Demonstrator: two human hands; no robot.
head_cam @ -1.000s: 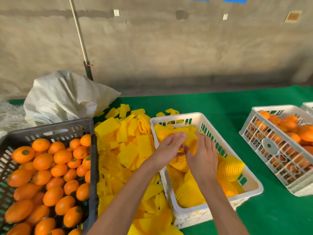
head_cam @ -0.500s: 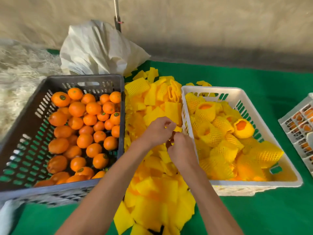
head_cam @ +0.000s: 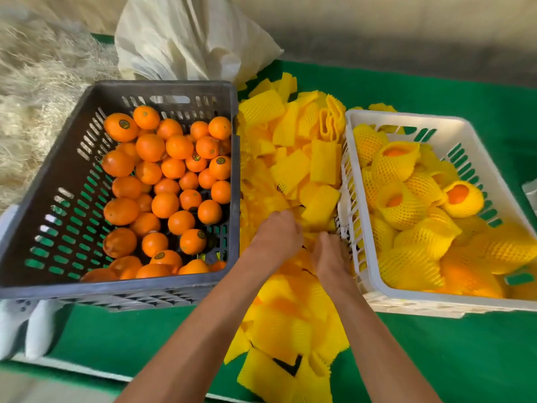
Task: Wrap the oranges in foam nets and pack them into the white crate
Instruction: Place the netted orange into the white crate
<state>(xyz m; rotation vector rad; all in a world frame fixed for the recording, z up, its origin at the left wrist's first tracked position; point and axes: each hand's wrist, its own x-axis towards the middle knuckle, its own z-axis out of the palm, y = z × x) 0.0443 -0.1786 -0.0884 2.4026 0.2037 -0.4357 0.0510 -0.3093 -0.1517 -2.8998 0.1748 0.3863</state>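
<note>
White crate [head_cam: 453, 295] roughly half full of netted oranges [head_cam: 406, 205]; many bare oranges [head_cam: 165, 205] left. Both hands [head_cam: 302, 245] reach into loose nets [head_cam: 290, 170] beside it, grip unclear.

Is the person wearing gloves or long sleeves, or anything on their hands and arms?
No. Both arms are bare right up to the bottom edge of the picture, so no sleeves show. The left hand and the right hand have no gloves. No watch, ring or bracelet shows on the parts in view, though the picture is a little blurry.
</note>
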